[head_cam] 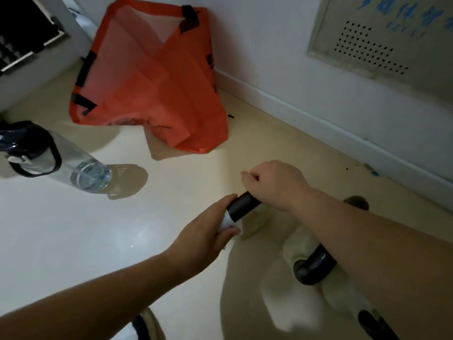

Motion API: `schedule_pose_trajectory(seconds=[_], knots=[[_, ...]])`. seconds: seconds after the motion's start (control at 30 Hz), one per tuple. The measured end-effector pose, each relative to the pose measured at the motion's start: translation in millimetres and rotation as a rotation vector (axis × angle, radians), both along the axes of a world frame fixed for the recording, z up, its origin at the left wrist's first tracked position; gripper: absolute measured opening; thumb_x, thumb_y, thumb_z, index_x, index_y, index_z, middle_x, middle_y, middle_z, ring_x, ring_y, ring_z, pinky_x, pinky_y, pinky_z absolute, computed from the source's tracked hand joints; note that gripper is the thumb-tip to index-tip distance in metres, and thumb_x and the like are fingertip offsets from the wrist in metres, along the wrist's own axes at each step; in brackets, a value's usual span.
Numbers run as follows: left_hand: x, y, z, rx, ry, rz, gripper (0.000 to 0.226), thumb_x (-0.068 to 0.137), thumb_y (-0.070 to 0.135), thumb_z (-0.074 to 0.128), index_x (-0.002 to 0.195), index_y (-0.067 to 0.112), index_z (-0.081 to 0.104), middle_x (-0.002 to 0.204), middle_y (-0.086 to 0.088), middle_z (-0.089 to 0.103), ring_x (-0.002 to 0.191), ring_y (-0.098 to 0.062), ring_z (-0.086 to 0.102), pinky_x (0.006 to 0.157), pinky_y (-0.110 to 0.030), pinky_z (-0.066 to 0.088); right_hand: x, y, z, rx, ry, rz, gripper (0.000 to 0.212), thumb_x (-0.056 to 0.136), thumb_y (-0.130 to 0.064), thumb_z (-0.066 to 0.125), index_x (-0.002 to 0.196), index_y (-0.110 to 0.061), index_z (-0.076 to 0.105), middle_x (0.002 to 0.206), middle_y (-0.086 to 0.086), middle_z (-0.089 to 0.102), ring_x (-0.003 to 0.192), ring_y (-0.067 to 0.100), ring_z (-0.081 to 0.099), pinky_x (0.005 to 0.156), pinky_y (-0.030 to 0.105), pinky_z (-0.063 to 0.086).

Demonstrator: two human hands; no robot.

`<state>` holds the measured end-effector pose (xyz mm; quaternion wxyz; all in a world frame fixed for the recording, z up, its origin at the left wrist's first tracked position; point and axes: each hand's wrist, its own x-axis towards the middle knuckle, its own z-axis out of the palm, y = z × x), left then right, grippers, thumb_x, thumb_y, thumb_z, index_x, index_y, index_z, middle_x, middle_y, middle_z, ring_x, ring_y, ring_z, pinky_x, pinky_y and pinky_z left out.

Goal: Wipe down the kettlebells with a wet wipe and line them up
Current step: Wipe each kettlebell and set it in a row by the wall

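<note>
Just right of the frame's centre, in the single head view, the right hand [274, 185] is closed in a fist over the top of a dark kettlebell handle [244, 204], while the left hand [208, 231] is curled round the same bar lower down with a white wet wipe [226, 220] pinched between fingers and handle. The pale body of this kettlebell [257, 219] shows only as a blurred patch beneath the hands, resting on or just above the cream floor [73, 241]; I cannot tell which. Toward the lower right, a second kettlebell [313, 263] with a pale body and black curved handle sits partly hidden under the right forearm, and another dark handle peeks in at the bottom right edge. At middle left a clear water bottle [81, 168] stands tilted by the lens, and an orange bag [152, 82] slumps against the wall at upper centre. By my reading, wiping is under way on the first handle; the bodies, the other bells and the lining up appear not yet done.
</note>
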<state>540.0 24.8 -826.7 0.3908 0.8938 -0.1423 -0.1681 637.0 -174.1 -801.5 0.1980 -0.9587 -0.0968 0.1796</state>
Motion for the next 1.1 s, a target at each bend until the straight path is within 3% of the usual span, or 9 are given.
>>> schedule_pose_trajectory(seconds=[0.1,0.2,0.47,0.6,0.7,0.77,0.87,0.93,1.1], knots=[[-9.7,-3.1,-22.3,-0.01,-0.152,0.115,0.058,0.096,0.031,0.065,0.147,0.037,0.037,0.129,0.015,0.059,0.106,0.003,0.057,0.092,-0.004,0.041,-2.5,1.1,-3.0,0.011,-0.043,-0.038,0.046,0.103,-0.042,0.038,0.063,-0.022,0.048,0.068,-0.003,0.055,0.064,0.016,0.051,0.057,0.029,0.035],[-4.7,-5.6,-27.0,-0.057,-0.209,0.172,0.057,0.093,0.021,0.069,0.143,0.032,0.045,0.13,0.013,0.062,0.112,-0.001,0.059,0.097,-0.006,0.043,-2.3,2.4,-5.4,0.039,-0.074,-0.056,0.046,0.105,-0.039,0.037,0.062,-0.023,0.045,0.066,-0.003,0.051,0.061,0.013,0.047,0.055,0.029,0.032],[-17.8,-8.9,-33.4,-0.116,-0.166,0.299,0.062,0.092,0.018,0.07,0.144,0.035,0.041,0.136,0.014,0.057,0.12,-0.003,0.057,0.105,-0.017,0.045,-1.2,0.6,-5.6,0.054,-0.047,-0.062,0.046,0.106,-0.039,0.034,0.067,-0.021,0.05,0.068,-0.001,0.054,0.067,0.019,0.052,0.056,0.031,0.031],[-8.5,-24.3,-14.0,-0.03,-0.045,0.412,0.053,0.096,0.028,0.065,0.144,0.033,0.043,0.127,0.012,0.064,0.112,-0.011,0.063,0.095,-0.02,0.049,0.0,0.9,-9.5,0.025,-0.068,-0.08,0.045,0.106,-0.039,0.032,0.081,-0.018,0.063,0.079,0.001,0.063,0.078,0.024,0.058,0.065,0.033,0.037],[19.4,-45.8,6.1,0.252,-0.165,0.164,0.046,0.098,0.036,0.055,0.142,0.03,0.041,0.114,0.007,0.068,0.094,-0.021,0.067,0.075,-0.029,0.051,4.0,2.3,-9.8,0.061,-0.046,-0.079,0.045,0.107,-0.042,0.028,0.094,-0.018,0.064,0.092,0.003,0.069,0.086,0.025,0.06,0.072,0.036,0.042],[46.4,-61.3,17.2,0.323,-0.117,0.017,0.034,0.097,0.035,0.053,0.128,0.022,0.047,0.097,0.0,0.068,0.08,-0.026,0.066,0.067,-0.035,0.053,5.6,0.5,-9.5,0.135,-0.02,-0.113,0.045,0.108,-0.045,0.023,0.106,-0.021,0.062,0.1,0.002,0.07,0.093,0.025,0.061,0.079,0.038,0.046],[78.6,-67.0,26.1,0.211,0.151,-0.129,0.023,0.091,0.026,0.063,0.11,0.015,0.059,0.092,-0.003,0.066,0.082,-0.023,0.064,0.072,-0.035,0.054,5.8,-1.6,-8.5,0.195,-0.018,-0.146,0.044,0.109,-0.046,0.021,0.117,-0.026,0.059,0.11,0.002,0.07,0.099,0.027,0.061,0.087,0.041,0.048],[77.8,-60.0,23.6,0.058,0.196,-0.111,0.031,0.087,0.03,0.07,0.114,0.017,0.061,0.099,-0.002,0.068,0.087,-0.02,0.065,0.077,-0.037,0.055,5.1,-0.2,-8.3,0.182,-0.023,-0.13,0.042,0.109,-0.043,0.024,0.118,-0.023,0.059,0.111,0.006,0.07,0.101,0.029,0.061,0.089,0.043,0.049],[10.4,-24.3,-16.0,0.025,-0.141,0.126,0.039,0.094,0.041,0.063,0.128,0.041,0.045,0.115,0.01,0.067,0.099,-0.012,0.065,0.086,-0.025,0.053,5.9,-1.0,-11.3,0.16,-0.011,-0.149,0.038,0.108,-0.038,0.027,0.108,-0.024,0.063,0.092,0.002,0.067,0.09,0.025,0.061,0.083,0.04,0.05]])
